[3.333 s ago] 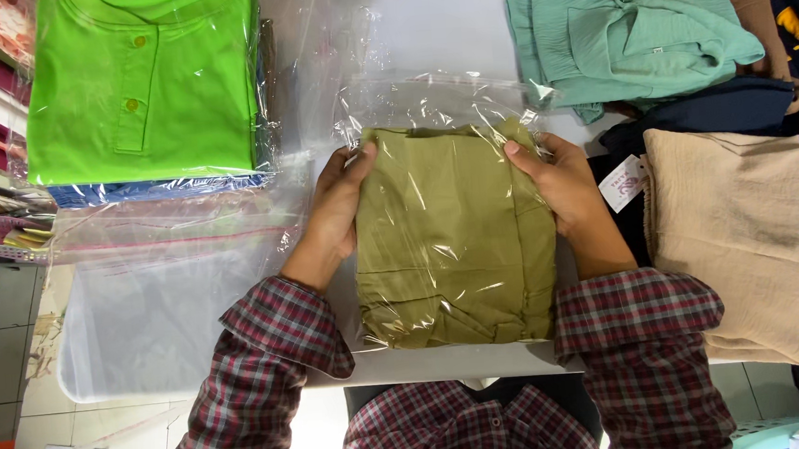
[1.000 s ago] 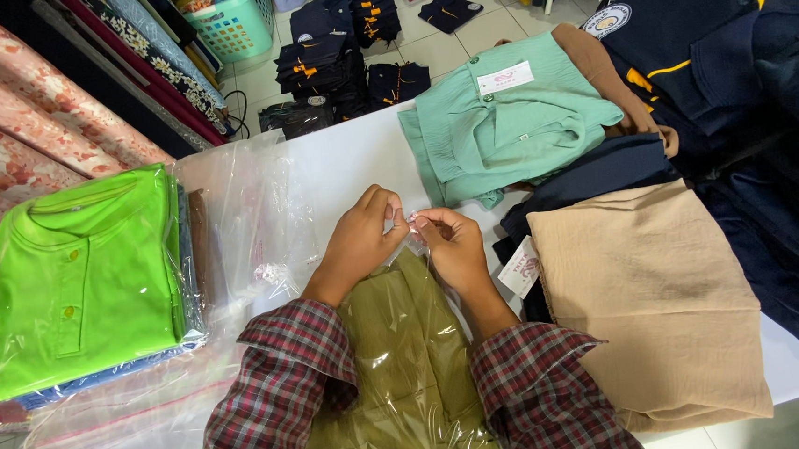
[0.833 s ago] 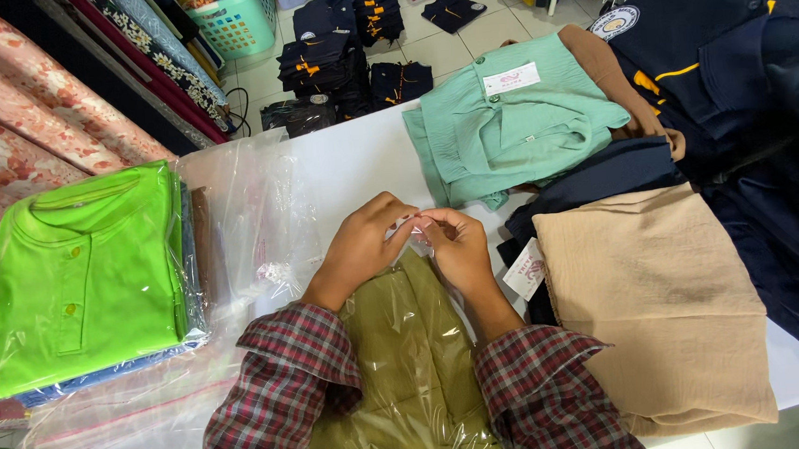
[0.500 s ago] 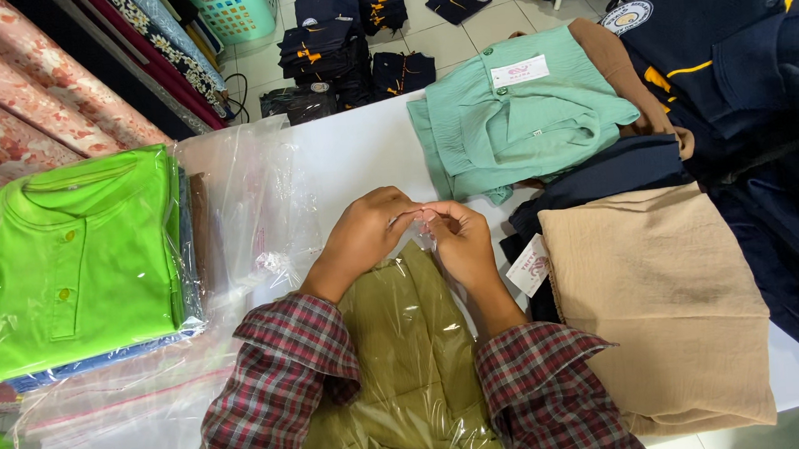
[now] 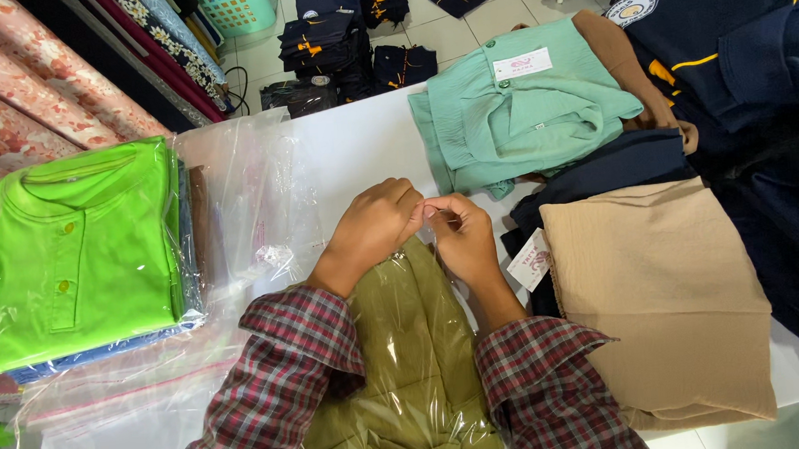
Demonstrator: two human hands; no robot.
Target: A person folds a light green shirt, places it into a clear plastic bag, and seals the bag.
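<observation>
While both hands pinch the top edge of a clear bag holding an olive garment (image 5: 400, 365) at the white table's (image 5: 357, 152) near edge, left hand (image 5: 372, 228) and right hand (image 5: 461, 239) fingertips meeting, sealing seems underway, calling next for pressing along the flap.

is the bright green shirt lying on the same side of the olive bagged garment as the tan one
No, the bright green shirt lies left of the olive bagged garment, while the tan folded garment lies on its right.

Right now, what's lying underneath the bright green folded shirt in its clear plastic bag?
Under the bright green folded shirt a blue bagged garment edge shows; anything lower in the stack is covered.
</observation>
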